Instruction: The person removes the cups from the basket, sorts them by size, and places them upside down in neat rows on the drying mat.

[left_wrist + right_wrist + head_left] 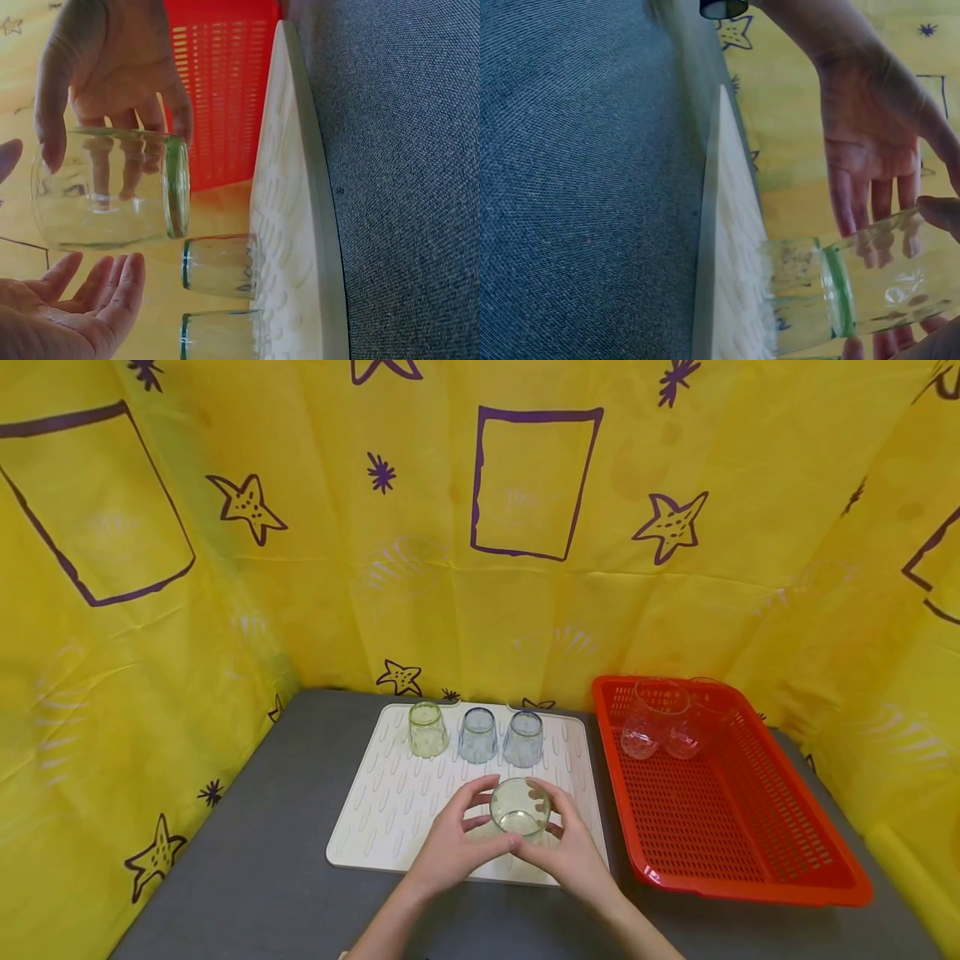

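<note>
A clear glass with a greenish base (pixel 520 810) is upright, raised above the front of the white ribbed mat (pixel 360 843). My right hand (pixel 567 847) holds it from the right, thumb in front and fingers behind, some showing through the glass in the left wrist view. My left hand (pixel 453 843) is at its left side with relaxed, nearly straight fingers (pixel 124 289) close to the wall; whether they touch is hard to tell. On the mat's back half stand a yellow-green glass (pixel 428 731) and two bluish glasses (pixel 477 737), (pixel 523 741), bases up.
To the right of the mat is a red perforated basket (pixel 630 835), with two clear glasses (pixel 641 735), (pixel 686 737) at its back left. A grey cloth (pixel 247 827) covers the table. Yellow patterned curtains (pixel 435 527) hang behind and at both sides.
</note>
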{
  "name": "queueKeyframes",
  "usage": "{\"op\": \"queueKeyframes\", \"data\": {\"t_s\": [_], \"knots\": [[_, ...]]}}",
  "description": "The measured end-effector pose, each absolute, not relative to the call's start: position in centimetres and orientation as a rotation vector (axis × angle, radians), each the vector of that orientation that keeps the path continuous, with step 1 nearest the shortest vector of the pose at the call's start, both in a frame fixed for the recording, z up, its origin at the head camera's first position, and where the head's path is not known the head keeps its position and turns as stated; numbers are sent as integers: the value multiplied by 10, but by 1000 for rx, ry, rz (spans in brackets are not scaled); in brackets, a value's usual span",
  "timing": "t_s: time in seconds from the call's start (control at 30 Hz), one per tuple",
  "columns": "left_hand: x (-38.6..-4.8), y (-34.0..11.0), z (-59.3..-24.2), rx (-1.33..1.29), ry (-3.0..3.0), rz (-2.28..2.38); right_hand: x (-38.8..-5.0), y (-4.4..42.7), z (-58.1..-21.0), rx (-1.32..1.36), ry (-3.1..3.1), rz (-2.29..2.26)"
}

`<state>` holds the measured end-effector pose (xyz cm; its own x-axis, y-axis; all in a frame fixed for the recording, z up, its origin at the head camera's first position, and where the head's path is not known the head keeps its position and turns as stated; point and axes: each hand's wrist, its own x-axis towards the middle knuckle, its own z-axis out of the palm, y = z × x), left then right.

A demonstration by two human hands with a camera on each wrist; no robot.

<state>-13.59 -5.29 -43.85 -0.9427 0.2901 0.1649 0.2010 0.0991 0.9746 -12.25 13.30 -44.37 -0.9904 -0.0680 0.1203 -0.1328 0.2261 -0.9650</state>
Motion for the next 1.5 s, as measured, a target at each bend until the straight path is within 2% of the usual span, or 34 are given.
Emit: {"op": "queueKeyframes", "data": {"t_s": [0.87, 1.13, 1.5], "knots": [[-140, -55, -440, 498, 2354, 1950, -120, 126, -444, 274, -2403, 1878], [-143, -58, -442, 394, 2055, 2191, -120, 132, -442, 324, -2356, 1895], [-137, -53, -444, 161, 1496, 2507, -122, 133, -448, 347, -2136, 2264]]}}
